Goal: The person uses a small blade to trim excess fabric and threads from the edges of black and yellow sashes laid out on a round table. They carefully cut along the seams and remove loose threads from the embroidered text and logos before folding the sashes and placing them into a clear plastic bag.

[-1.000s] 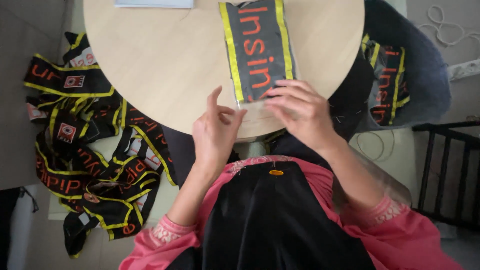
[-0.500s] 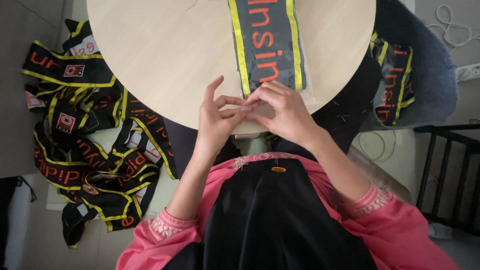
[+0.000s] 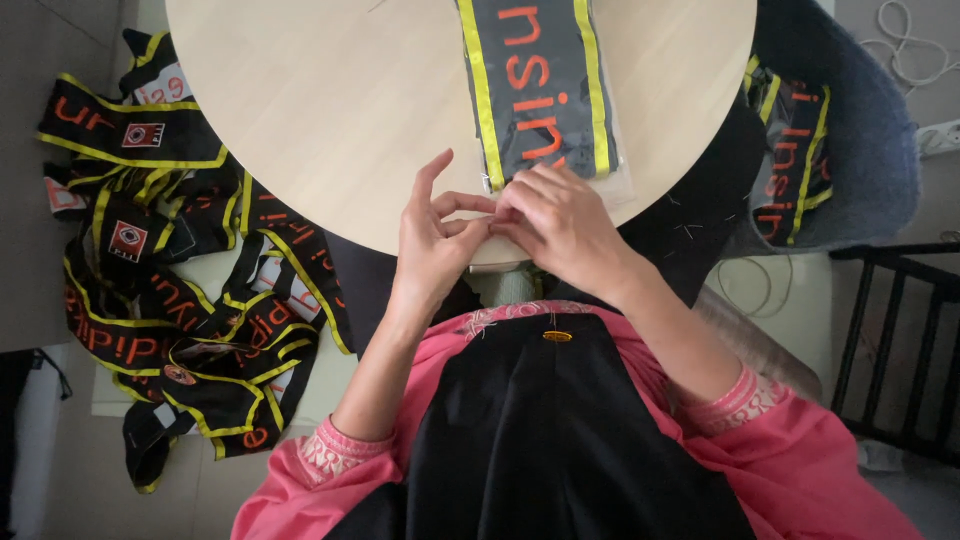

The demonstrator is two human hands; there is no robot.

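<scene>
A black sash with yellow edges and orange letters [image 3: 540,90] lies in a clear plastic sleeve on the round wooden table [image 3: 330,120]. Both my hands meet at the sleeve's near end. My right hand [image 3: 560,225] covers that end and pinches it. My left hand [image 3: 435,235] touches the same spot with thumb and forefinger, its other fingers raised. Whether the left hand truly grips the sleeve is hidden by the fingers.
A heap of several similar black and yellow sashes [image 3: 170,270] lies on the floor to the left. Another sash [image 3: 795,160] hangs over a dark blue chair [image 3: 870,150] at the right. A black metal frame [image 3: 900,340] stands at the lower right.
My hands have come together at the near end of the sleeve. The view has shifted, so the sash and table edge appear nearer.
</scene>
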